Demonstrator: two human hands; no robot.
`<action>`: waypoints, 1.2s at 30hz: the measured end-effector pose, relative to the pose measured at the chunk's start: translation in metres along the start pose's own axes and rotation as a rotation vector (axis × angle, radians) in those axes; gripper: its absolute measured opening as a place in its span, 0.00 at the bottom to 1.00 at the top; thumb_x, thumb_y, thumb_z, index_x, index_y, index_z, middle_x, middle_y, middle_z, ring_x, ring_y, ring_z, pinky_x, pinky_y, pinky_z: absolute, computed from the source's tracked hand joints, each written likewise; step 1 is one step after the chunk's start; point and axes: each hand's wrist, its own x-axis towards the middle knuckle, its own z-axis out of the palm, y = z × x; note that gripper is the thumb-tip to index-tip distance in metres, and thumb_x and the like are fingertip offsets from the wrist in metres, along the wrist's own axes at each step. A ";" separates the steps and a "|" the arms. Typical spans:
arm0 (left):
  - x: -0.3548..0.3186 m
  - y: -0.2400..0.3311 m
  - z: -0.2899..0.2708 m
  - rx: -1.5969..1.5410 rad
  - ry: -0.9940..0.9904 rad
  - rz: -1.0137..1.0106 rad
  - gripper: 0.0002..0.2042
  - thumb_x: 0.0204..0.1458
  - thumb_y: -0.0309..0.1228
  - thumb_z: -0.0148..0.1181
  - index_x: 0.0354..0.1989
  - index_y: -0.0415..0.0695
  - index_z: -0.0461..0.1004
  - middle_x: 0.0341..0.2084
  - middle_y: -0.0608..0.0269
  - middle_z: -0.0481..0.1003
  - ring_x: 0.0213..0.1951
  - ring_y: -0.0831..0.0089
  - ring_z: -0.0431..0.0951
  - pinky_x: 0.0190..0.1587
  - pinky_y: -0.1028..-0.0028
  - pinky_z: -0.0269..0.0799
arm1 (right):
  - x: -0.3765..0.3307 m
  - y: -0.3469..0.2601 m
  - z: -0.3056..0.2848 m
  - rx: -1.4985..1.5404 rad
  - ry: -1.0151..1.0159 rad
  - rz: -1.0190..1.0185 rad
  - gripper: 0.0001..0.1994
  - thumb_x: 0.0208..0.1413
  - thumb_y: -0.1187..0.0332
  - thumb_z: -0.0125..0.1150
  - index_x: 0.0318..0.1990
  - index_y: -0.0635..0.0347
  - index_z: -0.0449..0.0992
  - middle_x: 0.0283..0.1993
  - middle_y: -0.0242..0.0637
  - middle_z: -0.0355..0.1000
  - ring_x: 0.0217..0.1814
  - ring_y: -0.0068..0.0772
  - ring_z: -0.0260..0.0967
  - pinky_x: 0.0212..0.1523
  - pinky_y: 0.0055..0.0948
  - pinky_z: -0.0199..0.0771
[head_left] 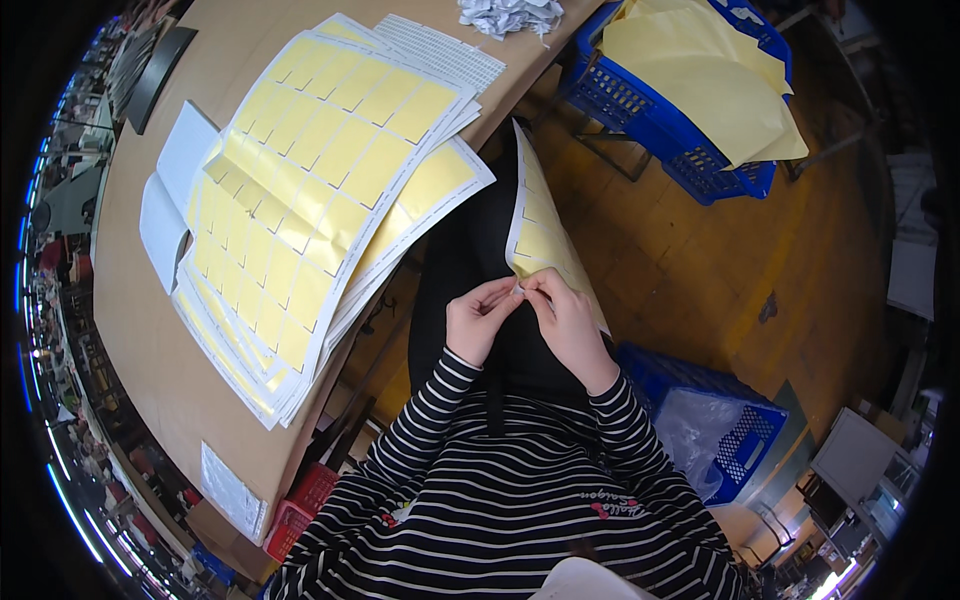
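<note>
A yellow sheet with a white border and dark corner marks (pixel 540 220) hangs beside my right thigh, over my lap. My right hand (pixel 568 322) pinches the near left edge of this sheet between thumb and fingers. Close against it, my left hand (pixel 474 318) is closed in a pinch, its fingertips almost meeting those of the right. A tiny white scrap (pixel 518 289) shows between the fingertips; exactly how it joins the sheet is hidden. To the left, a fanned stack of similar yellow sheets (pixel 335 140) lies on the table, its right side overhanging the edge.
The brown table (pixel 135 270) carries crumpled white paper (pixel 510 14) and a clear plastic packet (pixel 232 490). A blue crate (pixel 640 115) with yellow sheets (pixel 695 70) stands at far right. Another blue crate (pixel 745 450) sits near my right elbow, red baskets (pixel 300 505) at my left.
</note>
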 end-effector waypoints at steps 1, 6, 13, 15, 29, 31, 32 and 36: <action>0.001 0.000 -0.001 -0.020 0.013 -0.021 0.13 0.55 0.23 0.63 0.47 0.31 0.77 0.37 0.58 0.81 0.38 0.79 0.80 0.45 0.81 0.75 | 0.000 0.001 0.000 0.036 -0.031 0.023 0.04 0.59 0.75 0.57 0.40 0.65 0.71 0.34 0.44 0.76 0.37 0.37 0.77 0.38 0.27 0.73; 0.001 -0.001 -0.002 -0.070 0.051 -0.164 0.12 0.54 0.22 0.63 0.46 0.31 0.77 0.39 0.56 0.81 0.40 0.77 0.80 0.47 0.80 0.75 | -0.004 0.009 0.005 0.241 0.001 0.044 0.03 0.61 0.76 0.55 0.39 0.65 0.69 0.35 0.34 0.72 0.39 0.20 0.71 0.40 0.21 0.70; -0.005 0.009 0.015 0.132 -0.001 0.163 0.11 0.53 0.20 0.62 0.45 0.31 0.77 0.41 0.54 0.81 0.45 0.69 0.81 0.46 0.74 0.79 | -0.003 0.018 0.002 0.690 0.032 0.161 0.10 0.57 0.78 0.60 0.44 0.64 0.66 0.36 0.33 0.70 0.41 0.18 0.70 0.40 0.19 0.72; -0.005 0.014 0.015 0.299 0.018 0.231 0.10 0.53 0.20 0.62 0.44 0.33 0.77 0.38 0.53 0.81 0.41 0.70 0.83 0.42 0.75 0.79 | -0.003 0.015 0.001 0.508 0.082 0.084 0.12 0.56 0.77 0.62 0.44 0.64 0.65 0.34 0.33 0.70 0.40 0.18 0.70 0.40 0.20 0.72; 0.000 0.022 0.018 0.575 0.237 0.291 0.13 0.45 0.19 0.61 0.41 0.38 0.78 0.25 0.58 0.76 0.24 0.70 0.79 0.29 0.76 0.77 | 0.003 -0.003 -0.015 -0.137 0.158 -0.205 0.13 0.53 0.77 0.62 0.47 0.60 0.78 0.32 0.40 0.71 0.33 0.41 0.71 0.34 0.33 0.72; 0.000 0.023 0.016 0.586 0.177 0.234 0.16 0.44 0.19 0.61 0.45 0.38 0.77 0.25 0.57 0.75 0.24 0.69 0.79 0.30 0.76 0.77 | 0.005 -0.002 -0.015 -0.192 0.212 -0.256 0.12 0.53 0.76 0.62 0.46 0.60 0.78 0.32 0.40 0.72 0.34 0.42 0.72 0.34 0.34 0.72; -0.001 0.024 0.016 0.593 0.148 0.200 0.18 0.44 0.18 0.60 0.47 0.38 0.76 0.25 0.57 0.75 0.24 0.69 0.79 0.31 0.75 0.77 | 0.006 -0.002 -0.014 -0.185 0.216 -0.262 0.11 0.53 0.76 0.63 0.45 0.62 0.78 0.33 0.40 0.72 0.33 0.41 0.72 0.34 0.33 0.72; -0.004 0.028 0.017 0.535 0.082 0.301 0.24 0.47 0.21 0.62 0.57 0.39 0.70 0.31 0.54 0.78 0.32 0.66 0.82 0.35 0.72 0.77 | 0.004 -0.009 -0.005 -0.094 0.181 -0.268 0.08 0.55 0.76 0.61 0.42 0.65 0.77 0.33 0.42 0.74 0.31 0.38 0.73 0.32 0.29 0.72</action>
